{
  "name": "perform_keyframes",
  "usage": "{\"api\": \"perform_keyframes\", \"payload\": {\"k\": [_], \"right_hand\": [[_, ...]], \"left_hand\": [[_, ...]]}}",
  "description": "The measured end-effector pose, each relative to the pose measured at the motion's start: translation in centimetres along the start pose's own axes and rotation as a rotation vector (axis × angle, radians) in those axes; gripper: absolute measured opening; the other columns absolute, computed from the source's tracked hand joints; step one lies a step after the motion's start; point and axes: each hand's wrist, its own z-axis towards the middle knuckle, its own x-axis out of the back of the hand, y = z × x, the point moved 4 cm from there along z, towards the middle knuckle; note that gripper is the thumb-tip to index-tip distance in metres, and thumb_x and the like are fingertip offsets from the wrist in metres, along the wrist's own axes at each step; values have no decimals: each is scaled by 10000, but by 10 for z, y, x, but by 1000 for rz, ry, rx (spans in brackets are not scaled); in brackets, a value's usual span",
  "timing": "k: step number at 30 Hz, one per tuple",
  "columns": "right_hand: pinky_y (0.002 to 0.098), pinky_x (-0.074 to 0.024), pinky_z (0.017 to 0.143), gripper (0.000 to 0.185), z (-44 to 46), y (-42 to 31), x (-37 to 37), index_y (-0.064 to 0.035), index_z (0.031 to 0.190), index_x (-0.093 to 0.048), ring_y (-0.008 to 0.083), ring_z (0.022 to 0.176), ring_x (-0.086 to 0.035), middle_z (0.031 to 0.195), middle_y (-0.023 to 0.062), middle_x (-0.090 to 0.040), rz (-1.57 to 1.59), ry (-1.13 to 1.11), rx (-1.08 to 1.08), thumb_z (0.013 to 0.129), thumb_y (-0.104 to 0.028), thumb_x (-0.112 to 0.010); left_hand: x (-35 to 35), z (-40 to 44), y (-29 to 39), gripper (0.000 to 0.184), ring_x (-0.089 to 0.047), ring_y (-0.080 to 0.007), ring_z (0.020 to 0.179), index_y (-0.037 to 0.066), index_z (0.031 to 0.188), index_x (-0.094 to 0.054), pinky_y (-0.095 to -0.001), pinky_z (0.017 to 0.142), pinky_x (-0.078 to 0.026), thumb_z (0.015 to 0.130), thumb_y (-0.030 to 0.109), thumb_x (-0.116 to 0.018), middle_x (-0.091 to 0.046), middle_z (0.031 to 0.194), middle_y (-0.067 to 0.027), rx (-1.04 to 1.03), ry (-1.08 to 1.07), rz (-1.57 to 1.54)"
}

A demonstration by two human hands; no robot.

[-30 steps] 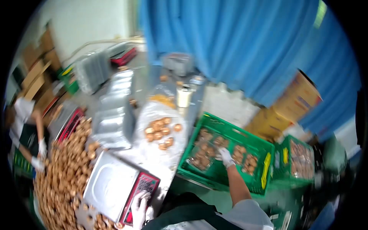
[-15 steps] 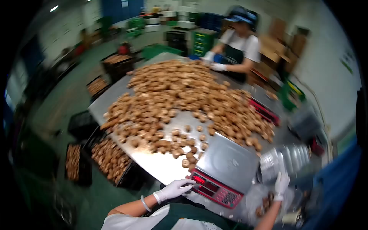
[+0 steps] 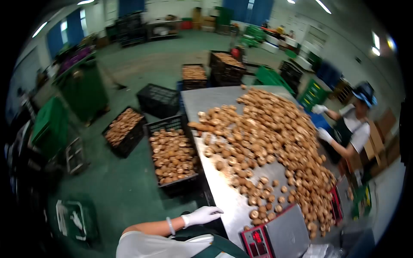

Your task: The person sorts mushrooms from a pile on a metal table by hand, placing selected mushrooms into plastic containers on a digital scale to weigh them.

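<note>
My left hand (image 3: 203, 216), in a white glove, is at the near left edge of the metal table (image 3: 217, 180). Its fingers are stretched out with nothing in them, and the fingertips meet the table edge. Close by on the right is a red-framed weighing scale (image 3: 286, 234) with a lit red display and a bare grey plate. A big heap of brown mushrooms (image 3: 275, 129), shiitake by their look, spreads over the table beyond. Several loose ones lie beside the scale. My right hand is out of view.
Black crates of mushrooms (image 3: 173, 155) stand on the floor left of the table, near a black crate (image 3: 158, 101). A co-worker (image 3: 350, 127) in white gloves stands across the table. Green bins (image 3: 84, 88) stand farther left. Another red scale (image 3: 337, 204) is at right.
The view has swung left, so the scale sits lower in frame and my right hand has gone out of sight. My left hand has come away from the scale to the table edge.
</note>
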Motion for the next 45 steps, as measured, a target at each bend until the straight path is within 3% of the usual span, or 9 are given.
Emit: {"api": "perform_keyframes", "payload": {"k": [9, 13, 18, 34, 39, 41, 42, 44, 45], "right_hand": [[437, -448, 764, 301, -52, -222, -78, -49, 1065, -654, 339, 837, -602, 883, 170, -640, 415, -543, 375, 870, -269, -589], [431, -450, 777, 306, -64, -272, -99, -50, 1079, -648, 335, 850, -602, 901, 168, -640, 482, -725, 492, 875, -267, -583], [423, -452, 794, 312, -68, -292, -113, -51, 1097, -642, 330, 866, -603, 923, 166, -641, 517, -843, 591, 880, -265, -576], [398, -459, 846, 333, -60, -269, -141, -54, 1154, -620, 313, 916, -606, 993, 159, -643, 621, -1040, 704, 899, -259, -554], [390, -462, 862, 341, -62, -264, -148, -55, 1172, -613, 308, 932, -606, 1015, 157, -644, 597, -1042, 651, 905, -257, -547], [397, -460, 857, 348, -65, -269, -147, -56, 1173, -615, 312, 921, -602, 1006, 161, -643, 630, -895, 660, 878, -235, -570], [401, -457, 860, 359, -65, -275, -144, -57, 1176, -616, 316, 927, -598, 1017, 168, -641, 651, -813, 661, 860, -225, -586], [423, -423, 927, 405, -79, -277, -175, -70, 1223, -587, 312, 1037, -571, 1110, 180, -620, 470, -948, 538, 853, -235, -610], [422, -439, 827, 336, -75, -302, -156, -66, 1111, -631, 315, 911, -588, 962, 157, -631, 573, -817, 562, 817, -227, -654]], "left_hand": [[54, 17, -16, 339, -615, -318, 1008, 70, 1168, -594, -375, 878, -479, 926, 289, -502, -651, 1086, -147, -152, 63, 126], [89, -11, -6, 344, -600, -277, 1039, 55, 1193, -568, -354, 910, -462, 938, 277, -512, -638, 1118, -130, -66, 70, 28], [100, -31, -46, 336, -622, -288, 961, 91, 1158, -587, -376, 837, -483, 924, 318, -504, -652, 1050, -141, 1, 273, 106], [97, -61, -20, 341, -616, -224, 1009, 80, 1187, -597, -344, 889, -480, 936, 300, -526, -654, 1096, -112, 181, 625, -22], [143, -36, 17, 324, -623, -290, 956, 87, 1158, -611, -376, 842, -494, 918, 289, -530, -648, 1060, -138, 40, 716, 443], [159, -13, 44, 319, -616, -321, 913, 76, 1133, -615, -406, 797, -493, 904, 279, -526, -642, 1047, -147, -131, 711, 634], [166, 0, 59, 319, -612, -316, 921, 46, 1115, -611, -408, 791, -487, 882, 254, -546, -638, 1014, -158, -238, 683, 642], [177, 30, 84, 316, -602, -321, 889, 34, 1111, -610, -417, 769, -480, 859, 219, -566, -629, 978, -155, -282, 427, 701], [177, 40, 97, 267, -587, -321, 858, 47, 1067, -616, -415, 744, -469, 845, 190, -577, -613, 937, -142, -505, 507, 666]]}}
